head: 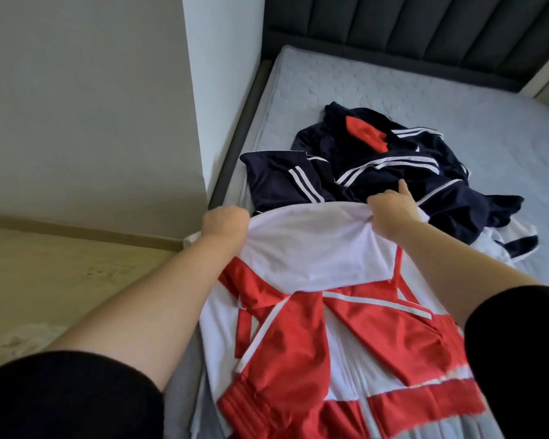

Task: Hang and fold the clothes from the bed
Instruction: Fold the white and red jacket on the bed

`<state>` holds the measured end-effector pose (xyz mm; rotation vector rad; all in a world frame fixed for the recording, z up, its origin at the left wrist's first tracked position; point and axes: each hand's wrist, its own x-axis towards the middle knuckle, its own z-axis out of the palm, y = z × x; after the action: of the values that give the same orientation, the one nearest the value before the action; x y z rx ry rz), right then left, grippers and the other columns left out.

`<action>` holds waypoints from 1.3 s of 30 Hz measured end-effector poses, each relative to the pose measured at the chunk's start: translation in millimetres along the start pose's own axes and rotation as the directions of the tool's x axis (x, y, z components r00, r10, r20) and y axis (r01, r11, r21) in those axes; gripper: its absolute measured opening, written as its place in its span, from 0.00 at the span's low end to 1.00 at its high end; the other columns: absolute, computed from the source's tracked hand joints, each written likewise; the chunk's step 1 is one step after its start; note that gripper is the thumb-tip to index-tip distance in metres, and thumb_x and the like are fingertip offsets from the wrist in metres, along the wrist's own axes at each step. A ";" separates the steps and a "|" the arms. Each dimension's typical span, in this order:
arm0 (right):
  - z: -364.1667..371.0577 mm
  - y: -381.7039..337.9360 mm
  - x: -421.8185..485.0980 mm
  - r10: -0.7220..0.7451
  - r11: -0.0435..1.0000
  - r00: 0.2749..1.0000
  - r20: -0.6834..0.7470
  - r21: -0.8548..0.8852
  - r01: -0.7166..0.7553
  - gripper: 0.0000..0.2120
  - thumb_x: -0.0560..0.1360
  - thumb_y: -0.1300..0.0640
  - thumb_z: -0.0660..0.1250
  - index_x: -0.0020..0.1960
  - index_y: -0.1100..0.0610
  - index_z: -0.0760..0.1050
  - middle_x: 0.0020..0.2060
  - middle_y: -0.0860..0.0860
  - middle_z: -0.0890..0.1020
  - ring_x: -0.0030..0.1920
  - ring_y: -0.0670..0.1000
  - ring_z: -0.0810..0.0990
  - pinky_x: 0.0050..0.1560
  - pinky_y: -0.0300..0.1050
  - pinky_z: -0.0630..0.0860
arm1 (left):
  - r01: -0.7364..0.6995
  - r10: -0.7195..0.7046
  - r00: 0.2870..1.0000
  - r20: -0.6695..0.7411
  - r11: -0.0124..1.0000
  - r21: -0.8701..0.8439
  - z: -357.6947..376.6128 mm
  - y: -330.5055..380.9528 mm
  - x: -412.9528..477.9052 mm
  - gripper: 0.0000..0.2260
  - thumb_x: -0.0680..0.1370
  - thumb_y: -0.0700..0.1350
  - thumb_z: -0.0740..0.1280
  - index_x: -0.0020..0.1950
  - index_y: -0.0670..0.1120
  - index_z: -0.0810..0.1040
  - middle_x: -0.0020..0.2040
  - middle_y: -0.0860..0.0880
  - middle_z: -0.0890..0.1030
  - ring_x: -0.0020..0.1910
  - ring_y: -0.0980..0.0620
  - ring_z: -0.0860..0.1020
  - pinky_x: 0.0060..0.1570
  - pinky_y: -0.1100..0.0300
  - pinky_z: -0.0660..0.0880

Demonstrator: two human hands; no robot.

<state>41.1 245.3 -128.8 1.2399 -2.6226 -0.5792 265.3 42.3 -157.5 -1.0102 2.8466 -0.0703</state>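
Gripping the far edge of a red and white jacket (314, 280), the left hand (224, 224) is curled into a fist around the cloth at one corner, while the right hand (393, 205) pinches the other corner, one finger pointing forward. The jacket lies spread on the near part of the bed (457, 122). Just beyond it sits a rumpled pile of navy clothes (377, 172) with white stripes.
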 end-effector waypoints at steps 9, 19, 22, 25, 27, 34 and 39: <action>-29.7 25.5 -34.5 0.232 0.943 0.929 -0.287 0.300 -0.143 0.03 0.68 0.68 0.62 0.38 0.61 0.70 0.29 0.58 0.76 0.40 0.62 0.76 0.72 0.60 0.52 | -0.170 0.171 0.937 -0.303 0.985 0.029 -46.3 -6.1 -31.9 0.10 0.73 0.34 0.61 0.51 0.43 0.75 0.49 0.45 0.80 0.50 0.41 0.79 0.40 0.57 0.64; 55.7 -23.6 -183.0 0.448 0.761 0.818 -0.359 0.634 -0.139 0.12 0.56 0.70 0.70 0.37 0.64 0.72 0.34 0.59 0.75 0.40 0.61 0.73 0.54 0.60 0.68 | -0.457 0.447 0.887 -0.115 0.886 -0.079 31.3 2.4 -133.1 0.09 0.72 0.35 0.61 0.49 0.46 0.73 0.46 0.47 0.77 0.45 0.43 0.77 0.37 0.55 0.65; 82.6 -38.1 -213.4 0.317 0.828 0.916 -0.245 0.542 -0.141 0.10 0.58 0.71 0.68 0.38 0.63 0.75 0.36 0.57 0.75 0.43 0.60 0.73 0.59 0.62 0.66 | -0.473 0.479 0.861 0.171 0.878 -0.081 38.9 4.8 -143.7 0.08 0.73 0.37 0.61 0.48 0.49 0.71 0.50 0.47 0.77 0.49 0.44 0.76 0.42 0.58 0.66; 97.5 -52.4 -231.2 0.285 0.849 0.955 0.077 0.443 -0.289 0.14 0.65 0.68 0.64 0.49 0.59 0.77 0.49 0.55 0.76 0.56 0.60 0.71 0.70 0.59 0.53 | -0.463 0.514 0.779 0.360 0.858 -0.222 48.0 11.4 -151.9 0.07 0.73 0.42 0.64 0.39 0.49 0.67 0.44 0.46 0.76 0.44 0.46 0.75 0.38 0.58 0.66; 97.4 -60.0 -233.4 0.366 0.773 0.920 0.143 0.504 -0.386 0.12 0.68 0.67 0.63 0.50 0.60 0.78 0.51 0.56 0.77 0.58 0.60 0.71 0.72 0.57 0.50 | -0.268 0.481 0.763 0.432 0.843 -0.467 50.4 11.7 -152.8 0.13 0.73 0.53 0.66 0.33 0.49 0.67 0.34 0.49 0.71 0.35 0.49 0.71 0.35 0.59 0.65; 58.1 -100.2 -211.2 0.322 0.674 0.931 -0.170 0.732 -0.099 0.18 0.66 0.69 0.64 0.55 0.67 0.77 0.57 0.63 0.77 0.59 0.66 0.72 0.66 0.63 0.64 | 0.088 -0.216 0.972 -0.095 0.708 -0.701 56.8 -13.1 -118.1 0.11 0.75 0.40 0.66 0.57 0.44 0.79 0.55 0.41 0.78 0.54 0.42 0.75 0.53 0.52 0.72; 60.1 -124.9 -212.0 -0.174 0.821 0.985 0.009 0.553 0.140 0.45 0.65 0.60 0.63 0.77 0.51 0.44 0.77 0.51 0.42 0.76 0.52 0.35 0.72 0.52 0.32 | 0.269 -0.054 0.942 0.330 0.711 -0.650 78.8 -36.4 -110.1 0.38 0.74 0.53 0.70 0.77 0.48 0.55 0.76 0.45 0.59 0.74 0.42 0.60 0.70 0.48 0.63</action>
<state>243.8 353.3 -235.6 1.6210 -2.8599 0.1579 382.9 83.2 -221.9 -1.2475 2.5021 1.1148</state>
